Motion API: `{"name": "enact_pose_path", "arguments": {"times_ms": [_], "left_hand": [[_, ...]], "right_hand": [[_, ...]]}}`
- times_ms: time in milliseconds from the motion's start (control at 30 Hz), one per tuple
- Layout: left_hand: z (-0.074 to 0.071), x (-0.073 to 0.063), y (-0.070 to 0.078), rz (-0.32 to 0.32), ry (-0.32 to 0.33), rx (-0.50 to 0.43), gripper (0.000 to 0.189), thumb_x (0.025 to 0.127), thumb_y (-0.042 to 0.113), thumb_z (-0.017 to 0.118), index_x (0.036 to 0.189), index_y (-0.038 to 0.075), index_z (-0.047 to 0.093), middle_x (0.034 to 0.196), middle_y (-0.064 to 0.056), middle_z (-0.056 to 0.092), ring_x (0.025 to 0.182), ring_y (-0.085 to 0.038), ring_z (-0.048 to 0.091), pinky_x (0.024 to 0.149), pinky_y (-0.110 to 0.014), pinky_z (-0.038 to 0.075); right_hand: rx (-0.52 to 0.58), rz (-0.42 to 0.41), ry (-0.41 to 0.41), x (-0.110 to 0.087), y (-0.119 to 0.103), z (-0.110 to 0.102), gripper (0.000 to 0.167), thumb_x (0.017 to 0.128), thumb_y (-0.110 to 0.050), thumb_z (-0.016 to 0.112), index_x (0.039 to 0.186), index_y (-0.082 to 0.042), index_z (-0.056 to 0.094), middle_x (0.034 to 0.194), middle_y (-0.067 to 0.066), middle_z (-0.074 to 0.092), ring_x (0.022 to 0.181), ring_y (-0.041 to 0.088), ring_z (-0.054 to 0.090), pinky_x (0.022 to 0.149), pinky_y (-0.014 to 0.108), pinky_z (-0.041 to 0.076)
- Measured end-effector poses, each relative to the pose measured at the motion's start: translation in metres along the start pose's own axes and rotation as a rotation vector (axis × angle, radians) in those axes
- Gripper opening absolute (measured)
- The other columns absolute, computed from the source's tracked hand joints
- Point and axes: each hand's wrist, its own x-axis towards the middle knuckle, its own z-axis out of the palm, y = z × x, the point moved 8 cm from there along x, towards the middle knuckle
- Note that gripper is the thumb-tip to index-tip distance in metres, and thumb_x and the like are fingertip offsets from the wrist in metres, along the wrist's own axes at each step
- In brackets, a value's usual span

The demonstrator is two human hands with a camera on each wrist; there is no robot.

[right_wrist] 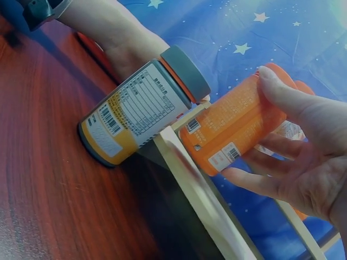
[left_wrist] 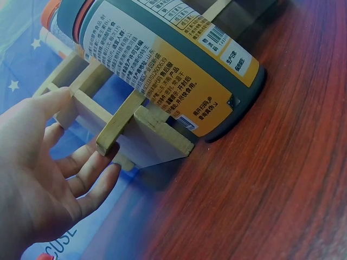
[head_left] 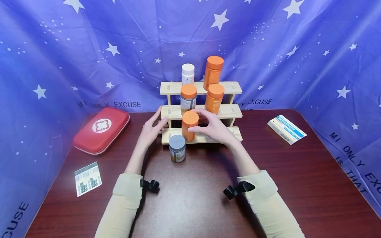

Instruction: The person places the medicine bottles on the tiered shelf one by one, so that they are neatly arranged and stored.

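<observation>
My right hand [head_left: 215, 127] grips an orange bottle [head_left: 188, 132] at the lowest step of a three-tier wooden rack [head_left: 208, 140]. In the right wrist view, its thumb and fingers curl round that orange bottle [right_wrist: 238, 122]. With fingers spread, my left hand [head_left: 150, 130] touches the rack's left side; the left wrist view shows its fingertips [left_wrist: 111, 172] against the wood. A grey-lidded bottle [head_left: 177, 152] stands on the table before the rack. On the middle step are an orange-lidded grey bottle [head_left: 188, 102] and an orange bottle [head_left: 214, 102].
On the top step stand a white bottle [head_left: 188, 74] and a tall orange bottle [head_left: 213, 72]. A red first-aid case [head_left: 89, 137] and a printed card [head_left: 88, 178] lie left. At the right lies a blue-and-white box [head_left: 286, 129]. A starry curtain [head_left: 134, 49] hangs behind the table.
</observation>
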Motion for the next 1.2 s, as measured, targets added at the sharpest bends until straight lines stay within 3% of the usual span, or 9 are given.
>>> {"name": "enact_pose_path", "arguments": {"times_ms": [933,1200], "left_hand": [[-0.0008,0.0004,-0.0005,-0.011,-0.003,-0.001,0.069,0.097,0.063,0.06,0.158,0.052,0.028,0.112,-0.017,0.076,0.095,-0.018,0.071,0.091,-0.038,0.064],[0.0003,0.0007,0.0004,-0.002,-0.005,-0.001,0.074,0.098,0.061,0.06,0.162,0.041,0.028,0.112,-0.017,0.076,0.098,-0.019,0.072,0.091,-0.038,0.064]], "right_hand": [[0.018,0.009,0.066,0.0,0.0085,0.0082,0.057,0.086,-0.018,0.085,0.138,-0.013,0.063,0.132,0.007,0.068,0.118,0.024,0.066,0.109,0.044,0.052],[0.024,-0.001,0.082,-0.0007,0.009,0.0085,0.059,0.085,-0.017,0.086,0.139,-0.013,0.062,0.131,0.006,0.068,0.118,0.022,0.066,0.109,0.042,0.052]]}}
